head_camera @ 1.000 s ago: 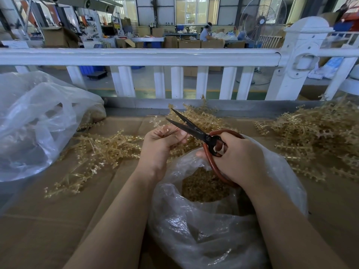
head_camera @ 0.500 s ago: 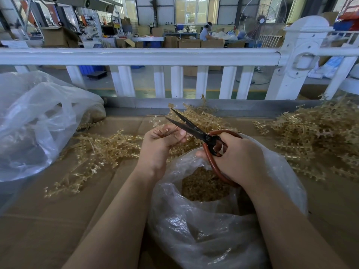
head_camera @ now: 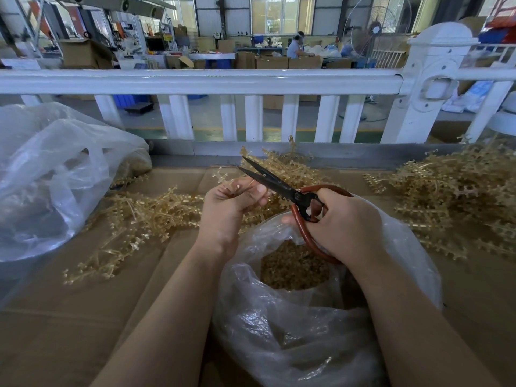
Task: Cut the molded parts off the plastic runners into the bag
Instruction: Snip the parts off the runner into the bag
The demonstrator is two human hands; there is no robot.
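Since a second ago almost nothing has shifted: the scissors (head_camera: 282, 187) stay with their black blades parted and pointing up and away, and both hands hold their places above the bag (head_camera: 307, 325). The right hand (head_camera: 343, 224) has its fingers curled through the red-brown handle loops, gripping the scissors just over the bag's open mouth. The left hand (head_camera: 229, 203), just left of that mouth, pinches a thin pale runner (head_camera: 226, 181) between curled fingers and thumb, its free end sticking up beside the blade tips. Inside the bag lies a heap of small tan cut parts (head_camera: 293, 266). Left of the bag a loose spread of golden runners (head_camera: 134, 219) lies on the cardboard surface (head_camera: 69, 325); a larger pile (head_camera: 460, 199) lies to its right. Farther left sits a second clear bag (head_camera: 53, 177), and beyond the bag runs a white railing (head_camera: 201, 81).
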